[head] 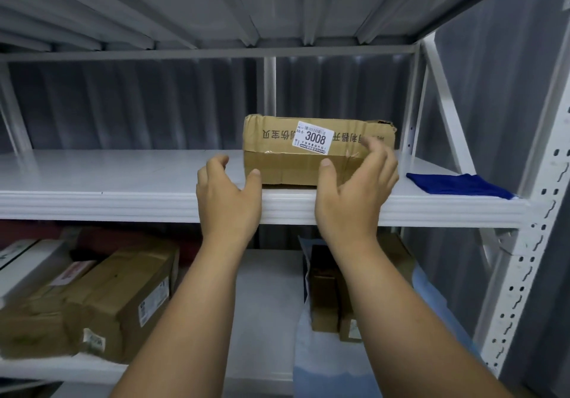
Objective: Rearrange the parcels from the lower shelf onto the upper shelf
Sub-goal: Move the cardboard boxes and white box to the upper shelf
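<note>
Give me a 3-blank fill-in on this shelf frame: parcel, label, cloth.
1. The cardboard parcel sits on the ____ shelf.
2. Its white label reads ____.
3. The cloth on the upper shelf, to the right of the parcel, is ____.
Both the left hand and right hand are open.
Missing words: upper; 3008; blue

Two bare forearms, no sleeves in sight; left hand (226,195) and right hand (354,188) ungloved; short, plain nails.
</note>
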